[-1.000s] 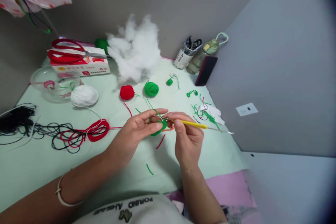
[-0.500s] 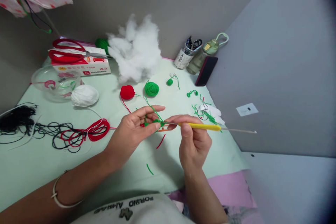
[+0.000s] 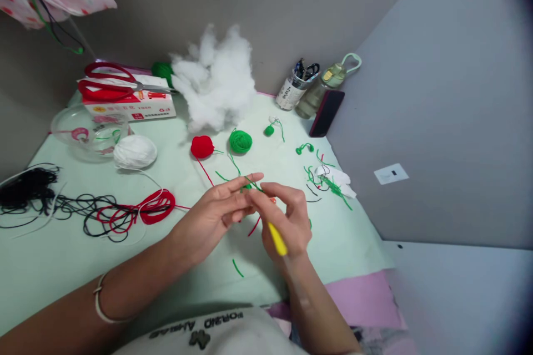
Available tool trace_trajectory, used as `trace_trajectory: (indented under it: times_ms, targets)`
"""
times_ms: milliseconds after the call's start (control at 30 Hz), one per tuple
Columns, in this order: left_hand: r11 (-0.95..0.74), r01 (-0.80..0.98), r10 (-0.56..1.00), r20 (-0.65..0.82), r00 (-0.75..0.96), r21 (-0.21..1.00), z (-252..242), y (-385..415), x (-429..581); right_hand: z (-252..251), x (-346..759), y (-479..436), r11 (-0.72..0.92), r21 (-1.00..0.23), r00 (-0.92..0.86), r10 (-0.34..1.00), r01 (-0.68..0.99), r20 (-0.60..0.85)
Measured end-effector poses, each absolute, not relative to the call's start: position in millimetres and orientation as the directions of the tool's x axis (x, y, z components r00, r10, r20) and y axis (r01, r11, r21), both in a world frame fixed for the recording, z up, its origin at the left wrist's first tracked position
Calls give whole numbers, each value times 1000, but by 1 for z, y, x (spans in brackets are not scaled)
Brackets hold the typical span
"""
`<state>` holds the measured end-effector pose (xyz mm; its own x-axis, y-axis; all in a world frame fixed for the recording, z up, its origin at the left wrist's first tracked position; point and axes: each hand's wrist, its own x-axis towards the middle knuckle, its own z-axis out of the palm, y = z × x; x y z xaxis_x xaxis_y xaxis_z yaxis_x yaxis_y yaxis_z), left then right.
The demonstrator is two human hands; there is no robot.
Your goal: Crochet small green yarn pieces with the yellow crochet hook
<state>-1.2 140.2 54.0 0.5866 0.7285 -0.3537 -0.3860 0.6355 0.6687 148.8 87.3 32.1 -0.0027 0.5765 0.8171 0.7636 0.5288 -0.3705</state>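
My left hand (image 3: 220,202) is closed on a small piece of green crochet work (image 3: 249,187), mostly hidden by the fingers. Green yarn (image 3: 236,165) runs from that hand back to a green yarn ball (image 3: 240,141). Fingertips touching the left ones, my right hand (image 3: 289,219) grips a crochet hook (image 3: 277,238) by its yellow handle. The hook's rear shaft points down toward my forearm and is blurred; its front tip is hidden between the fingers. A red yarn ball (image 3: 202,147) lies beside the green one.
White stuffing (image 3: 216,80) is heaped at the back. Red-handled scissors (image 3: 110,82) rest on a box (image 3: 137,108) by a clear bowl (image 3: 89,133) and white yarn (image 3: 135,151). Tangled black cord (image 3: 27,186) lies left. A bottle (image 3: 318,91), pen cup (image 3: 290,93) and phone (image 3: 327,113) stand back right.
My right hand has turned, swinging the hook's handle from pointing right to pointing down toward me. Both hands have come closer together, covering more of the green piece.
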Motion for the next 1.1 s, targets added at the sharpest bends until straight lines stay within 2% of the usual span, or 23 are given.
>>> trace_trajectory:
  times_ms: [100,133,200,267,367,467,533,600,733,933,1000,1100]
  targets:
    - [627,-432,737,-315,597,648,52,146,-4,40,151,91,532,-691,243,678,489,693]
    - [606,-435,750,-295,592,667,52,146,-5,43,152,92,520,-764,300,712,382,634]
    - [568,-417,763,-264,591,709,54,146,-5,48,152,94,493,-834,323,769,250,551]
    - [537,-388,776,-258,576,749,55,143,-5,50,151,95,476,-847,291,797,238,530]
    - [494,-366,810,-265,523,789,58,139,-3,46,147,93,471,-801,259,775,371,576]
    - [527,-365,798,-299,524,767,57,138,-1,41,146,88,489,-611,126,708,623,695]
    - [583,-375,757,-315,572,721,56,139,0,40,147,87,501,-512,58,673,698,738]
    - [619,-384,727,-316,610,685,54,140,1,42,149,88,508,-568,89,690,648,718]
    - [611,-386,740,-325,589,691,51,141,1,46,152,91,447,-803,261,784,393,564]
    - [567,-410,786,-321,528,714,50,142,0,44,153,90,425,-895,360,820,136,445]
    - [549,-413,803,-322,501,726,51,141,1,44,152,90,447,-881,374,799,157,472]
    - [536,-407,816,-328,477,740,52,140,2,43,149,87,483,-779,338,712,400,615]
